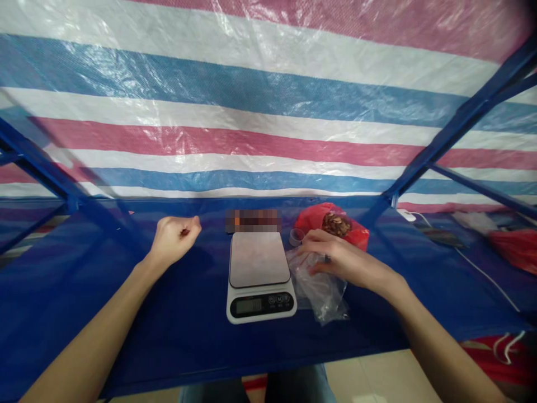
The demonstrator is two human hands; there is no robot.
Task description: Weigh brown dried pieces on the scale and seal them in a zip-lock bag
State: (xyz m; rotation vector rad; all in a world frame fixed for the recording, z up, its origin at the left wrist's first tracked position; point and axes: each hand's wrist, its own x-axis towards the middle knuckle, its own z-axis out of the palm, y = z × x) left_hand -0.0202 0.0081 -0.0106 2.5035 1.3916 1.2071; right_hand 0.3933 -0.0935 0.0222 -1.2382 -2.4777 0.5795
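Observation:
My left hand point(174, 238) hovers over the blue table point(126, 313), left of the scale, its fingers pinched on something small and dark that I cannot make out. My right hand point(339, 260) rests on a pile of clear plastic bags point(323, 291) just right of the scale, fingers curled onto the top bag. The white kitchen scale point(258, 277) stands between the hands with nothing on its platform. Behind my right hand sits a red plastic bag point(348, 224) open on brown dried bits. A roll of clear tape point(296, 237) lies beside it.
A striped red, white and blue tarp point(251, 112) hangs behind the table. Blue metal frame bars point(453, 129) slant down at both sides. A white cable point(482, 274) runs along the table's right part, near another red bag point(514, 249). A blurred dark item point(253, 220) lies behind the scale.

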